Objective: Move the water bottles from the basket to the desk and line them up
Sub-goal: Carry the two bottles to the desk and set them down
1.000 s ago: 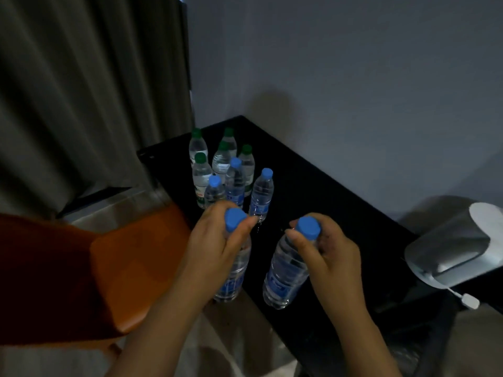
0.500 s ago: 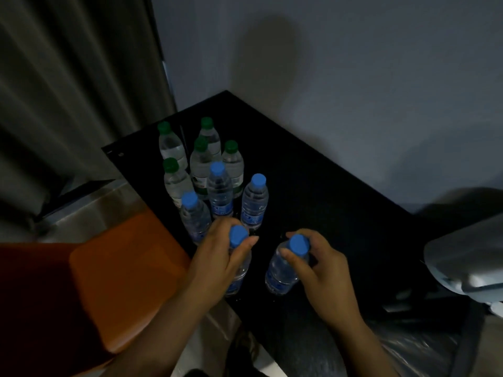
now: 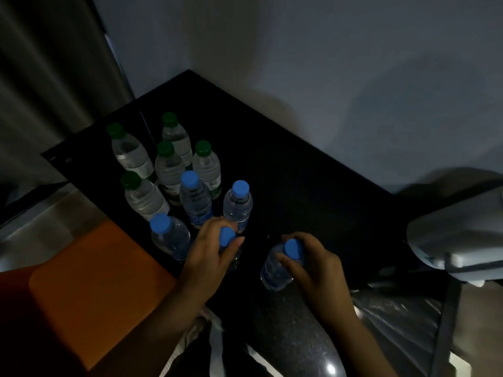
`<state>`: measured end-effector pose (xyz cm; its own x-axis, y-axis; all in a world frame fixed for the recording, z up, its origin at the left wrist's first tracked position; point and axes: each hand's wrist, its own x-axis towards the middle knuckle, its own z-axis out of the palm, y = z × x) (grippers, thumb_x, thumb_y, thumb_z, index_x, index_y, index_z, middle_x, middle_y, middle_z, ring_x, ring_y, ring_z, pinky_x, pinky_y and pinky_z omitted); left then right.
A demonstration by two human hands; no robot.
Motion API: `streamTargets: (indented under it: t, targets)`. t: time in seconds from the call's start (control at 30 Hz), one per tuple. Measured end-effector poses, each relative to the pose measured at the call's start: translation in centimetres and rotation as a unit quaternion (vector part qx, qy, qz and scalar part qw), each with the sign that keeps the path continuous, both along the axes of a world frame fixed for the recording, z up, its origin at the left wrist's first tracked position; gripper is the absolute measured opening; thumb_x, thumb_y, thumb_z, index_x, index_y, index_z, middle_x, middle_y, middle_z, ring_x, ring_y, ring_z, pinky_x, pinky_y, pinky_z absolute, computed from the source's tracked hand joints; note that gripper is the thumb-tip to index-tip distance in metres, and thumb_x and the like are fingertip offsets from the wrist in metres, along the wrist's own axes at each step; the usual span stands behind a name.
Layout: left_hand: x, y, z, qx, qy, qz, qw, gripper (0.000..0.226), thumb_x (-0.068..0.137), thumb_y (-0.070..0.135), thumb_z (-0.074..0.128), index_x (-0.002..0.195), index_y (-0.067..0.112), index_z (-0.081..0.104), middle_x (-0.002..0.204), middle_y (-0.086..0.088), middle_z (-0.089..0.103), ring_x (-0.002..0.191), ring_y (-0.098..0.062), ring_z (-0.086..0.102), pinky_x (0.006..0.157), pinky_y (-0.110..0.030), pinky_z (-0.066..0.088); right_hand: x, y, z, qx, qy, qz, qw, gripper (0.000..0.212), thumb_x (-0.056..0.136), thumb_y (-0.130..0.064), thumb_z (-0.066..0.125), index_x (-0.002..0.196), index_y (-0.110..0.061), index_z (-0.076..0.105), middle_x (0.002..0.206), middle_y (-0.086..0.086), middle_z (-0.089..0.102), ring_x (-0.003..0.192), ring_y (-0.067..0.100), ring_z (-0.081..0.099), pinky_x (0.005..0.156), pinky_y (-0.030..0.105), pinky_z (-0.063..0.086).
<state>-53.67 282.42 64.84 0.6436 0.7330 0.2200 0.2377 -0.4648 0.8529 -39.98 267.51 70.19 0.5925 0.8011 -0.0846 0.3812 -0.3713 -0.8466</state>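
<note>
- Head view: the left hand [image 3: 212, 257] curls round the neck of a blue-capped bottle [image 3: 227, 235], thumb on one side of the cap and fingers on the other. The hand hides most of that bottle's body.
- The right hand [image 3: 317, 265] grips a second blue-capped bottle [image 3: 272, 270] just below its cap, with the thumb across the front and the fingers wrapped behind. This bottle leans, its cap toward the right and its base toward the near edge.
- Both held bottles are over the near edge of the black tabletop [image 3: 313, 186], a little apart from each other. Whether either base rests on the surface cannot be told.
- Three more blue-capped bottles stand upright on the tabletop just beyond the hands: one at near left [image 3: 170, 238], one in the middle [image 3: 194, 201] and one to the right [image 3: 238, 205].
- Behind them five green-capped bottles stand in a loose cluster toward the far left corner: far left [image 3: 130, 153], far back [image 3: 177, 138], centre [image 3: 168, 168], right [image 3: 207, 165] and near left [image 3: 143, 197].
- An orange chair seat [image 3: 89, 268] sits below the tabletop's left edge.
- A grey curtain [image 3: 40, 77] hangs at left and a plain wall [image 3: 326, 63] runs behind the tabletop.
- A pale grey object [image 3: 457, 240] shows at the right edge, too blurred to identify, with crinkled clear plastic [image 3: 394, 311] beneath it.
</note>
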Motion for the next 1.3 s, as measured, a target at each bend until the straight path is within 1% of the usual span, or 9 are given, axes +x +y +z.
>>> streamTargets:
  t: [0.1,0.23,0.37,0.47,0.7,0.97,1.1,1.2,1.3]
  targets:
    - [0.3,1.0,-0.5,0.005,-0.020,-0.012,1.000,0.062,0.091,0.059,0.039,0.101,0.002,0.059,0.104,-0.010,0.059,0.098,-0.002,0.050,0.089,-0.003,0.037,-0.1,0.3,-0.4,-0.011,-0.004,-0.014,1.000,0.039,0.071,-0.065,0.050,0.107,-0.050,0.047,0.108,-0.020,0.062,0.103,-0.006,0.059,0.083,0.017,0.055]
    - [0.4,1.7,-1.4,-0.003,-0.036,-0.028,0.999,0.060,0.093,0.055,0.040,0.100,-0.001,0.059,0.104,-0.009,0.058,0.101,0.002,0.047,0.092,-0.001,0.034,-0.3,0.5,-1.1,-0.009,-0.011,-0.034,0.999,0.041,0.075,-0.062,0.053,0.111,-0.043,0.050,0.110,-0.019,0.062,0.103,-0.006,0.060,0.083,0.019,0.056]
    - [0.4,2.0,-1.9,0.008,-0.048,-0.028,0.998,0.038,0.094,0.052,0.041,0.103,0.017,0.051,0.104,0.000,0.054,0.101,0.002,0.048,0.093,-0.003,0.035,-0.5,0.8,-1.4,-0.014,-0.032,-0.045,0.998,0.040,0.075,-0.063,0.052,0.112,-0.045,0.049,0.108,-0.025,0.060,0.102,-0.007,0.060,0.080,0.019,0.056]
    - [0.2,2.3,-2.0,0.009,-0.045,-0.034,0.998,0.034,0.094,0.052,0.043,0.102,0.020,0.049,0.102,0.003,0.054,0.098,0.002,0.049,0.091,-0.004,0.036,-0.4,1.3,-1.5,-0.018,-0.038,-0.048,0.998,0.035,0.074,-0.064,0.051,0.107,-0.052,0.046,0.105,-0.026,0.059,0.100,-0.008,0.060,0.079,0.016,0.055]
    - [-0.3,2.3,-2.0,0.010,-0.029,-0.043,0.999,0.024,0.086,0.036,0.057,0.099,0.015,0.052,0.100,0.003,0.054,0.095,0.000,0.051,0.088,-0.004,0.038,0.1,2.8,-2.1,-0.024,-0.047,-0.046,0.998,0.039,0.080,-0.047,0.059,0.115,-0.033,0.052,0.110,-0.018,0.060,0.100,-0.003,0.061,0.081,0.021,0.056]
    - [-0.5,2.4,-1.8,0.016,-0.014,-0.035,0.999,0.027,0.086,0.035,0.057,0.098,0.011,0.054,0.099,0.001,0.056,0.093,-0.001,0.052,0.086,-0.003,0.038,0.6,3.9,-2.1,-0.016,-0.048,-0.032,0.998,0.036,0.083,-0.042,0.058,0.117,-0.032,0.051,0.105,-0.024,0.056,0.101,-0.008,0.058,0.079,0.011,0.052]
    - [-0.5,2.1,-1.4,0.014,-0.011,-0.034,0.999,0.025,0.086,0.036,0.057,0.100,0.017,0.052,0.098,0.005,0.053,0.092,0.000,0.051,0.085,-0.002,0.037,1.0,3.4,-2.2,-0.025,-0.065,-0.036,0.997,0.032,0.083,-0.037,0.063,0.113,-0.035,0.051,0.102,-0.025,0.055,0.100,-0.011,0.056,0.076,0.006,0.050]
    - [-0.5,2.0,-1.0,0.017,0.002,-0.033,0.999,0.025,0.085,0.028,0.066,0.099,0.011,0.055,0.099,0.001,0.056,0.092,0.000,0.050,0.084,-0.001,0.037,1.1,3.2,-2.3,-0.047,-0.089,-0.040,0.994,0.039,0.083,-0.029,0.067,0.117,-0.032,0.049,0.105,-0.023,0.053,0.093,-0.009,0.057,0.072,0.003,0.047]
    - [-0.3,1.9,-0.3,0.013,0.035,-0.025,0.999,0.022,0.084,0.017,0.069,0.099,0.008,0.056,0.100,-0.002,0.056,0.090,-0.007,0.052,0.076,-0.005,0.039,1.0,3.1,-2.2,-0.082,-0.110,-0.050,0.989,0.051,0.081,-0.026,0.071,0.124,-0.032,0.043,0.110,-0.020,0.049,0.097,-0.004,0.053,0.064,0.003,0.043]
